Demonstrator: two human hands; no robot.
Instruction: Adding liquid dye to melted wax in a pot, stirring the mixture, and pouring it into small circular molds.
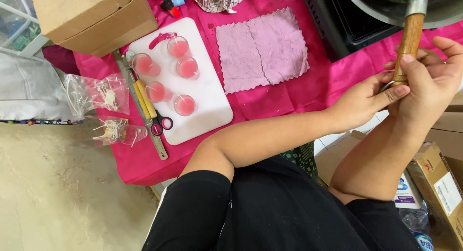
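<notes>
The wooden handle (409,43) of a metal pan (400,5) is sticking out over the right end of the worktop (308,89), the pan itself sitting on a black stove (347,24) at the far right corner. The right hand (431,82) is closing around the handle's lower end, thumb lying along the wood. The left hand (359,104) is reaching across from the left and touching the same end, fingertips pinching at what looks like a small metal ring there; its grip is partly hidden.

Judging from this, the step in hand is getting a firm hold of the pan; any lift from here is calling for a level, steady carry, since the pan's contents are not showing.

Towards the middle of the pink-covered worktop a pink cloth (263,50) is lying flat. Left of it a white cutting board (202,99) is carrying five small glasses (187,67) of pink filling with wicks. Along the board's left edge a metal ruler (140,104) and scissors (161,123) are lying. A cardboard box (91,19) is standing at the far left corner.
</notes>
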